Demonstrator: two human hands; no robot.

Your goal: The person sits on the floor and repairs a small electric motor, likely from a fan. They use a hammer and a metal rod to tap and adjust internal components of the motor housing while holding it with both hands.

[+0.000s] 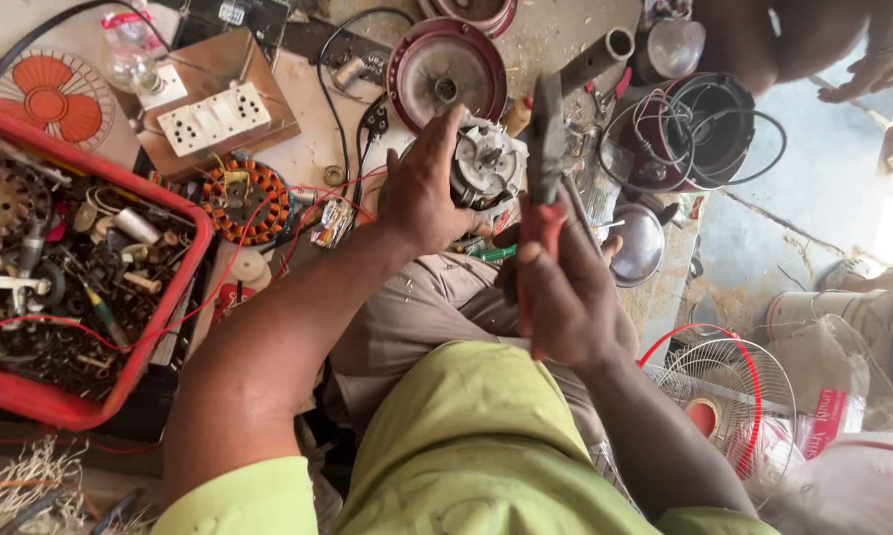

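At frame centre, the left hand point(421, 193) is wrapped around a small fan motor point(486, 166) while the right hand point(565, 297) grips red-handled pliers point(543, 168), tips at the housing. The work appears mid-disassembly; the next move calls for a steady motor and a firm squeeze.

red tray point(159, 337), silver motor point(486, 163), red-handled pliers point(542, 223)

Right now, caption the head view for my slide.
Left hand grips a fan motor; right hand holds red-handled pliers beside it.
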